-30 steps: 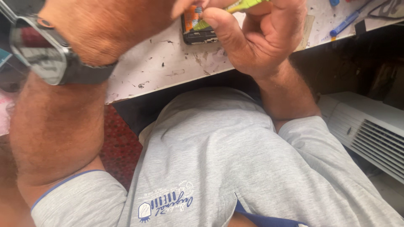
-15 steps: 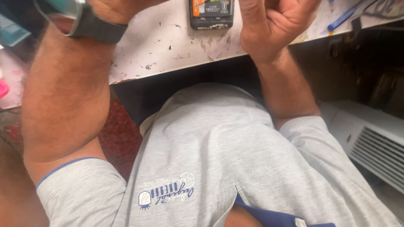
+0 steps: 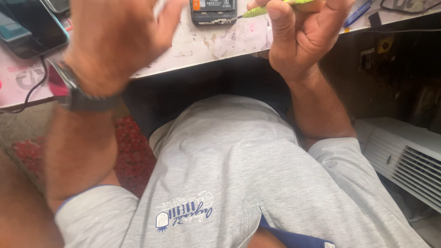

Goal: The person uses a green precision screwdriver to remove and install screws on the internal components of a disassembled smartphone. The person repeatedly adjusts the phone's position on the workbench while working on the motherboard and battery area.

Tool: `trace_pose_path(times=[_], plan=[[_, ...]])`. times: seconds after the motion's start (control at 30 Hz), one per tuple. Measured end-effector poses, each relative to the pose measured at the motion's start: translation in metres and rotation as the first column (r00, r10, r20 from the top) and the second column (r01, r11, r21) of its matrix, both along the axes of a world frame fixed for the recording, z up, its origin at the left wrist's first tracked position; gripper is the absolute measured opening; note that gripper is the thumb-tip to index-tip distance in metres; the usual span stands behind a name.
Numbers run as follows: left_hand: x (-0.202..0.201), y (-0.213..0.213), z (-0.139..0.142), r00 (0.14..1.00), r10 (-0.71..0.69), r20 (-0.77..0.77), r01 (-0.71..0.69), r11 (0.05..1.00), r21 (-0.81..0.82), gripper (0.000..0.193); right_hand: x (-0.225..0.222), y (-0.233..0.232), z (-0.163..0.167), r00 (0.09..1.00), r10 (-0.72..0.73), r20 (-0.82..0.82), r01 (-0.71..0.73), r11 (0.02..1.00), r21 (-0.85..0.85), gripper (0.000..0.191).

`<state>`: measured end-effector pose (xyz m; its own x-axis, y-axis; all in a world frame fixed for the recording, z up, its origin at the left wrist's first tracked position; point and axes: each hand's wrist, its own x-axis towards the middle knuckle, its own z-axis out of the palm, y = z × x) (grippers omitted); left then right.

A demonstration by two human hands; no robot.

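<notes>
A small screwdriver with a yellow-green handle (image 3: 275, 8) is held in the right hand (image 3: 301, 39), pinched between the thumb and the curled fingers. The tool lies almost level, its long axis running left to right across the top of the view. Its thin metal tip points to the left and touches, or nearly touches, the lower right corner of an opened phone (image 3: 213, 11), which lies back-side up on the worn white worktable (image 3: 206, 46), close to its front edge. An orange label and a dark battery can be seen inside the phone.

The left hand (image 3: 115, 36) is raised above the table and is blurred. Its fingers seem loosely spread and nothing is seen in them, but the blur makes this uncertain. A dark wristwatch (image 3: 69, 89) is worn on this wrist.

The phone is not steadied by any hand. It is judged that a push from the tip could slide the phone on the table, and that the tip could slip from its place and scratch a part or reach the battery. Because the phone is near the edge, it could also be pushed off.

Another phone with a dark screen (image 3: 27, 27) lies at the left, and a blue pen (image 3: 356, 14) at the right.
</notes>
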<state>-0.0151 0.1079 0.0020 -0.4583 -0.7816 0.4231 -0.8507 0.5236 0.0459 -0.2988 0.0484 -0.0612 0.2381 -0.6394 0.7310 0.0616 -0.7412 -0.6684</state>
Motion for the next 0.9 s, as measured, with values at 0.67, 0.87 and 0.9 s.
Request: trace_pose_path(times=[0.67,0.87,0.9], plan=[[-0.033,0.048,0.000,0.937,0.115,-0.331,-0.027,0.966,0.258,0.022,-0.022,0.036,0.010,0.990,-0.030,-0.135,0.023,0.998,-0.056,0.050],[-0.032,0.050,0.002,0.940,0.122,-0.318,-0.030,0.960,0.279,0.019,-0.025,0.040,0.010,0.991,-0.013,-0.134,0.013,1.000,-0.006,0.051],[-0.031,0.051,0.002,0.942,0.123,-0.314,-0.031,0.959,0.282,0.019,-0.025,0.041,0.011,0.991,-0.012,-0.135,0.013,1.000,0.002,0.051]])
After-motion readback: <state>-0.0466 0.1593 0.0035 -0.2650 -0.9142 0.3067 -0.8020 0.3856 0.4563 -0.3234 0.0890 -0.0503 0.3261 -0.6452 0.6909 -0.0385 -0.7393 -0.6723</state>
